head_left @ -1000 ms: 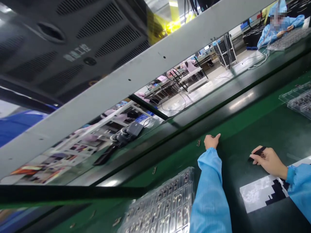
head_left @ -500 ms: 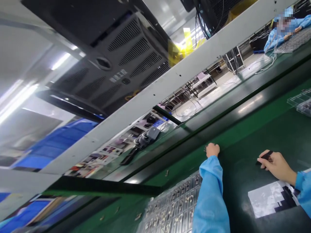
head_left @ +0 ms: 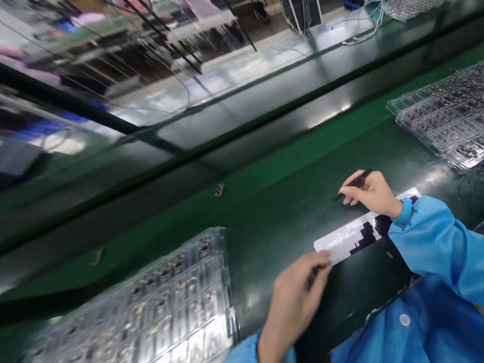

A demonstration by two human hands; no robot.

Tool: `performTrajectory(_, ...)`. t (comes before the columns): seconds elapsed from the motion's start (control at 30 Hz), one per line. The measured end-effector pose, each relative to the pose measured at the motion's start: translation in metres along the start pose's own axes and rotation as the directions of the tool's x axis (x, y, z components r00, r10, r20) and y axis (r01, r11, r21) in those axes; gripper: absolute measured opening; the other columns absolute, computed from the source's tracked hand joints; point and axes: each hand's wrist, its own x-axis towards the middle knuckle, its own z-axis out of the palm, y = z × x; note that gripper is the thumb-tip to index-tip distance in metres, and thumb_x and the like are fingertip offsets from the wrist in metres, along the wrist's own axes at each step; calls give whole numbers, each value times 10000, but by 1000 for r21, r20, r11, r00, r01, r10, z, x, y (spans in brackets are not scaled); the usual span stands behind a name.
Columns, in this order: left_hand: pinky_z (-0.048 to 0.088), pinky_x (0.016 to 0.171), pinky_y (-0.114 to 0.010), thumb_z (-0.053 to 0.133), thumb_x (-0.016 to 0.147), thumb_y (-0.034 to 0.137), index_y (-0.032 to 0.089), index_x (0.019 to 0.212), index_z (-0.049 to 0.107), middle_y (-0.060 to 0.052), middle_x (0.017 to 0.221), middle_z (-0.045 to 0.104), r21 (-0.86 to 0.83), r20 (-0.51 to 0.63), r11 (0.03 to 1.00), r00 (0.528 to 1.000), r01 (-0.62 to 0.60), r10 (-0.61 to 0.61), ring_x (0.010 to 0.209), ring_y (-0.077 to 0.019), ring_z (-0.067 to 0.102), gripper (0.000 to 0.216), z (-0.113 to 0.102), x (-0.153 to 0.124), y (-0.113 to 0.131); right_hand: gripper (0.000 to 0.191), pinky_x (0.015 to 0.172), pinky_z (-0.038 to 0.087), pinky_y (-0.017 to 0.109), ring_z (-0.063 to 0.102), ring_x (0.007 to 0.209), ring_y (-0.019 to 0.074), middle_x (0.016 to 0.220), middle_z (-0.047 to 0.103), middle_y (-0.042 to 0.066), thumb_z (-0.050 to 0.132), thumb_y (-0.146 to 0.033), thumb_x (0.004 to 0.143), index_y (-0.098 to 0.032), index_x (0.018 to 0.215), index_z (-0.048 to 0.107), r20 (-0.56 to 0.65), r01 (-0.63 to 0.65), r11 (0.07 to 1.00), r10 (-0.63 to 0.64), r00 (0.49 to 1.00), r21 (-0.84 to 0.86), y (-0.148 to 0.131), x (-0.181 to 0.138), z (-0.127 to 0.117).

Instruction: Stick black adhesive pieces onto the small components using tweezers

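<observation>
My right hand (head_left: 372, 194) is closed around slim black tweezers (head_left: 357, 184), whose tip points down and left above the green work surface (head_left: 272, 227). Under that wrist lies a white sheet (head_left: 333, 244) with black stepped patches (head_left: 365, 239). My left hand (head_left: 297, 297) is at the sheet's near left corner, thumb and fingers brought together. Something dark shows between these fingers, but motion blur hides what it is. Whether the fingers touch the sheet I cannot tell.
A clear compartment tray (head_left: 227, 282) of small metal parts lies at lower left. More such trays (head_left: 434, 121) are at the right. Loose small parts (head_left: 220, 190) lie on the green strip toward the back. A dark rail (head_left: 212, 151) runs behind.
The view has tilted down and moved closer. My left hand has come back from the far green strip to the sheet's corner. My right hand still holds the tweezers, now above the sheet's far edge.
</observation>
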Motion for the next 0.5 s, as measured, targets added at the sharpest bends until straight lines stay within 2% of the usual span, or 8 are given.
performTrajectory(0.07, 527, 649, -252, 452, 859, 137, 192, 883, 587, -69, 1023, 690, 98, 105, 983, 984, -156, 146, 791, -154, 644, 148, 17, -19, 13, 321, 451, 500, 219, 625, 493, 133, 553, 604, -6, 738, -333, 632, -123, 788, 551, 143, -94, 996, 95, 985, -11, -4, -12, 0)
performTrajectory(0.17, 509, 548, -270, 401, 863, 111, 184, 873, 573, -100, 1207, 613, 268, 181, 930, 961, -251, 207, 712, -159, 613, 187, 40, -30, 25, 307, 476, 507, 217, 620, 491, 118, 573, 602, -14, 743, -291, 628, -125, 784, 536, 284, -172, 983, 181, 942, -56, -2, -27, -2)
performTrajectory(0.3, 468, 470, -279, 408, 856, 129, 190, 837, 565, -115, 1264, 569, 417, 202, 879, 967, -231, 158, 677, -178, 572, 169, 57, -29, 32, 307, 480, 499, 210, 607, 494, 106, 579, 591, -16, 747, -312, 630, -127, 743, 530, 340, -223, 968, 250, 907, -118, 6, -39, -9)
performTrajectory(0.5, 494, 533, -292, 417, 858, 147, 200, 828, 558, -121, 1280, 554, 450, 212, 874, 973, -184, 95, 704, -177, 555, 153, 61, -28, 33, 247, 523, 518, 237, 613, 525, 113, 612, 586, -13, 718, -276, 667, -131, 754, 537, 371, -208, 969, 244, 896, -135, 19, -44, -12)
